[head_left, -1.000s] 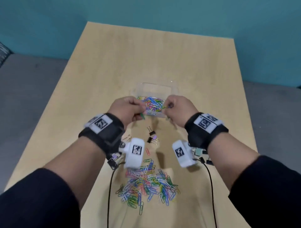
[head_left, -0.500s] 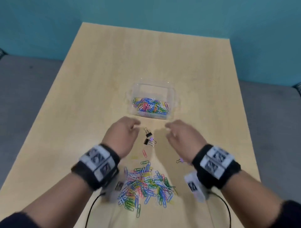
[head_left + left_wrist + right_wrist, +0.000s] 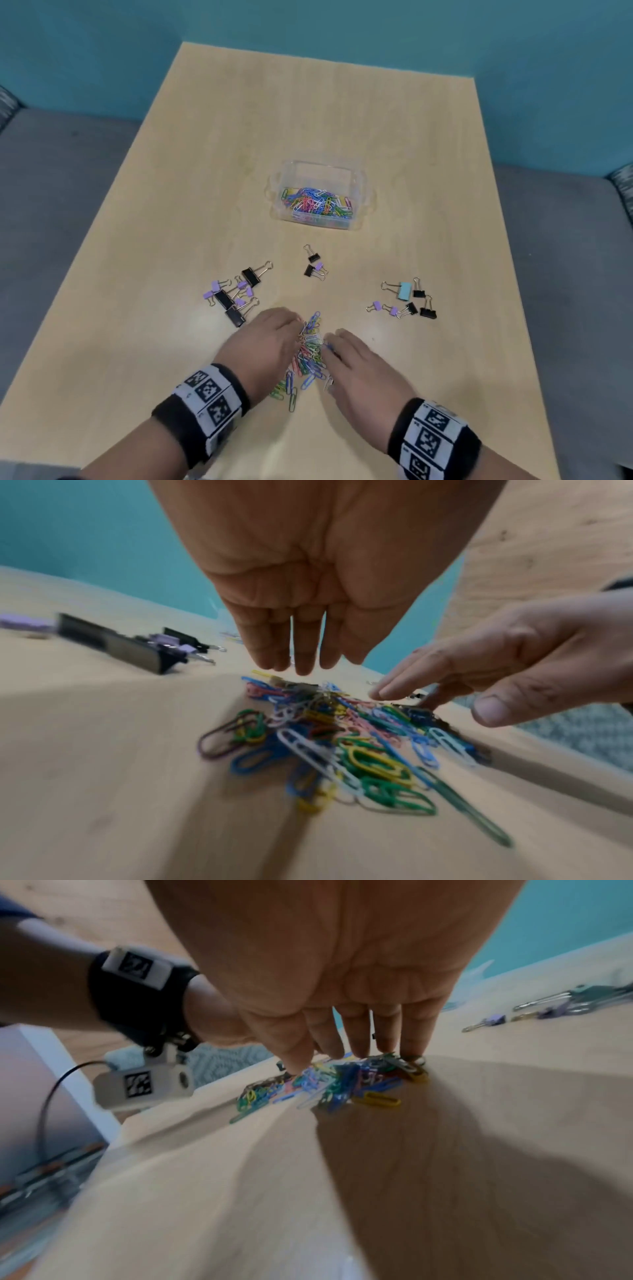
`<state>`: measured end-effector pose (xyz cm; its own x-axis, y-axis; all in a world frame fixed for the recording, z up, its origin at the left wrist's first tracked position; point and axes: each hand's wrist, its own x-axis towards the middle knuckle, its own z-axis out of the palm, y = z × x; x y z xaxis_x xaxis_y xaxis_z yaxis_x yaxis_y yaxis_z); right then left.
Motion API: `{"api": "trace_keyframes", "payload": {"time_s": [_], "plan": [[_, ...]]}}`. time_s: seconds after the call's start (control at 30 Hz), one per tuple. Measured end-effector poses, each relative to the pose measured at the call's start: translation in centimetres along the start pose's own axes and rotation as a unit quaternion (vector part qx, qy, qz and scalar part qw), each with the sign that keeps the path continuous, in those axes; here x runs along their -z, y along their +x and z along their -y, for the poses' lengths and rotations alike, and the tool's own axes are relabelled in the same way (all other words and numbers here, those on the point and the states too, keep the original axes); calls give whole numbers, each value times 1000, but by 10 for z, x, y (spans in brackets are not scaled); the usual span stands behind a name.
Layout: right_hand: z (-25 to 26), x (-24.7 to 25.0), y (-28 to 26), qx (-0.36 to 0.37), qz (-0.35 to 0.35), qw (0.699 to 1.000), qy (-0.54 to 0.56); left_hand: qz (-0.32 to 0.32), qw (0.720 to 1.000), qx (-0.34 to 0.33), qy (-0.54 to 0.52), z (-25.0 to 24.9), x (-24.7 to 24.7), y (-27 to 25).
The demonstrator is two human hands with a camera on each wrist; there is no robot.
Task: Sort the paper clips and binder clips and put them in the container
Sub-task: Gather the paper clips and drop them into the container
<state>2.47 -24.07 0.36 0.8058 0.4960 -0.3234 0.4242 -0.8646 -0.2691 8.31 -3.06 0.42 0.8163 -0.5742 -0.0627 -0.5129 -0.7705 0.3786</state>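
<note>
A heap of coloured paper clips [image 3: 310, 356] lies on the table near its front edge, also seen as the heap [image 3: 342, 739] and the heap [image 3: 329, 1081]. My left hand [image 3: 270, 339] is at its left side and my right hand [image 3: 356, 363] at its right, fingers straight and down on the clips from both sides. Neither hand holds anything. A clear plastic container [image 3: 356, 181] farther back holds several paper clips [image 3: 317, 202]. Black, purple and one light blue binder clips lie in three groups: left [image 3: 236, 294], middle [image 3: 313, 265] and right [image 3: 407, 299].
The wooden table [image 3: 308, 120] stands against a teal wall, with grey floor on both sides. A white wrist camera with a black cable [image 3: 140, 1085] hangs under my left wrist. Bare wood lies behind and beside the container.
Both hands came back from the container to the loose heap near me and dropped onto it with straightened fingers. The view shifted, and the binder clip groups now show.
</note>
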Motion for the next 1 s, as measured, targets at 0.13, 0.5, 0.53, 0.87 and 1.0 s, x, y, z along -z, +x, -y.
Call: {"api": "trace_keyframes", "payload": {"time_s": [0.13, 0.5, 0.53, 0.87, 1.0], "plan": [[-5, -3, -33, -107, -19, 994, 29, 18, 991, 129, 6, -10, -3, -49], [33, 6, 8, -117, 10, 992, 44, 69, 991, 117, -12, -24, -30, -22], [33, 6, 12, -118, 3, 992, 34, 79, 991, 109, 4, -21, -31, -18], [19, 20, 27, -89, 5, 996, -30, 67, 992, 89, 57, -13, -24, -13], [13, 30, 30, -74, 39, 996, 4, 79, 991, 94, 57, -8, -16, -4]]}}
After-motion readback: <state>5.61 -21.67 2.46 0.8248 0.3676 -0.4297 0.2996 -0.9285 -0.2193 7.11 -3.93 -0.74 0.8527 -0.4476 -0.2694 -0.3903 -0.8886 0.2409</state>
